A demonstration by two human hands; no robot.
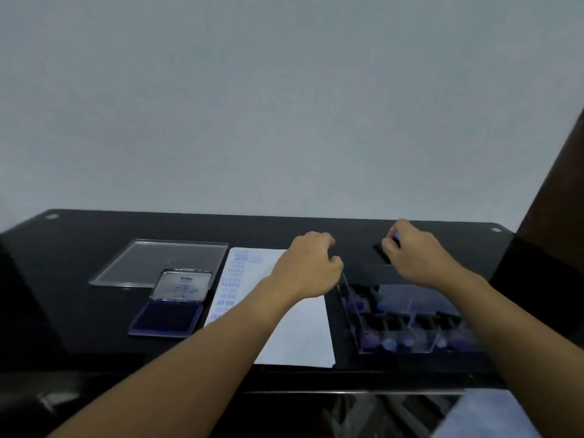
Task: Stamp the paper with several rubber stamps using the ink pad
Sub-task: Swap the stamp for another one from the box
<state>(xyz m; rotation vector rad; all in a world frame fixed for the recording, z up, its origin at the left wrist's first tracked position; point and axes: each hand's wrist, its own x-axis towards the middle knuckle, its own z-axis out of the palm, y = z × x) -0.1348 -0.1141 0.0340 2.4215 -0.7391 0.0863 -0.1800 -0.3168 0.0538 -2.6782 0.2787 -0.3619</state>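
Note:
A white sheet of paper [297, 336] lies mid-table with a column of blue stamp prints down its left edge. An open ink pad [167, 317] with a dark blue pad and raised metal lid sits left of it. My right hand [414, 257] pinches a black rubber stamp [383, 251] with a blue knob, held above the table behind the stamp box. My left hand [308, 270] hovers over the paper's upper right corner, fingers curled, touching the box's near corner; nothing shows in its grip.
A clear plastic box [407, 320] with compartments holds several stamps with blue and purple knobs, right of the paper. Its clear lid [142, 260] lies flat at the back left. A dark wooden post [553, 200] rises at the far right. The table is black.

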